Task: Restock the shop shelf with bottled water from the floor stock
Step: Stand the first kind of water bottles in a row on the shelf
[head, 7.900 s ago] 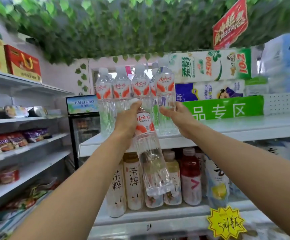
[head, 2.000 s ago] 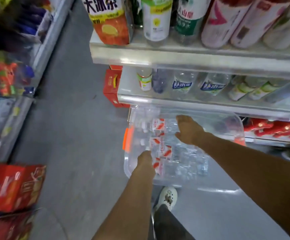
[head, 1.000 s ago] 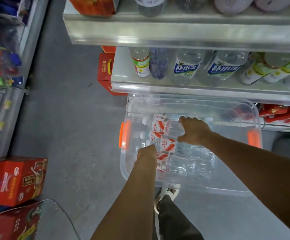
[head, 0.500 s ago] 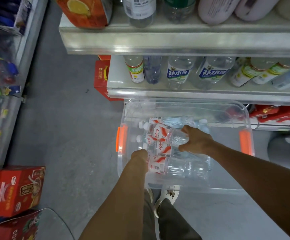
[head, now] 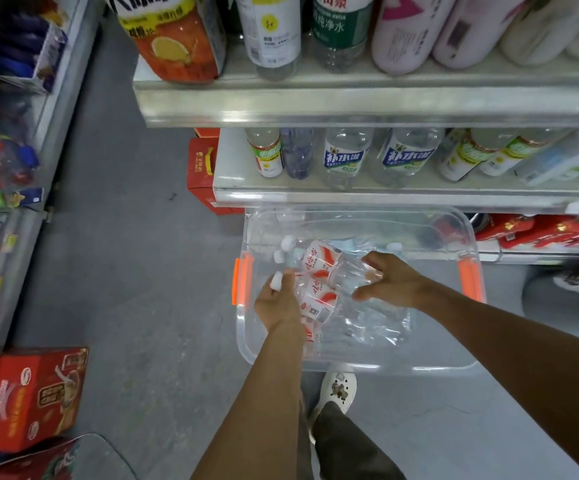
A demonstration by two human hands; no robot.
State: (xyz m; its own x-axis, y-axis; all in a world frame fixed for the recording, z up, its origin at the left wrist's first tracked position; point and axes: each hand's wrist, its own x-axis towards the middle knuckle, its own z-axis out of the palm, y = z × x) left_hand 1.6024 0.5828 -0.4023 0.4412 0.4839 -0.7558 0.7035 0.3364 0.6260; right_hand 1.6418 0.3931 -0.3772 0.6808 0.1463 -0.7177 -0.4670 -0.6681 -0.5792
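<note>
The left hand (head: 278,306) is closed round the neck of one water bottle (head: 316,295), just under its white cap (head: 276,280). Beside it, the right hand (head: 393,281) grips the clear body of a second bottle (head: 319,259). Both bottles lie low in the clear storage bin (head: 350,368) on the floor.

The neck hold is thin, so this bottle may swing or slip when it is lifted, and the loose bottles under the hands may roll. Beyond the hands, the lower shelf edge (head: 385,197) overhangs the bin and may catch a rising bottle.

The count is two bottles held, one in each hand. About five caps show in all, but the clear bodies overlap, so this count is not sure. There is one bin with two orange handles (head: 243,282).
</note>
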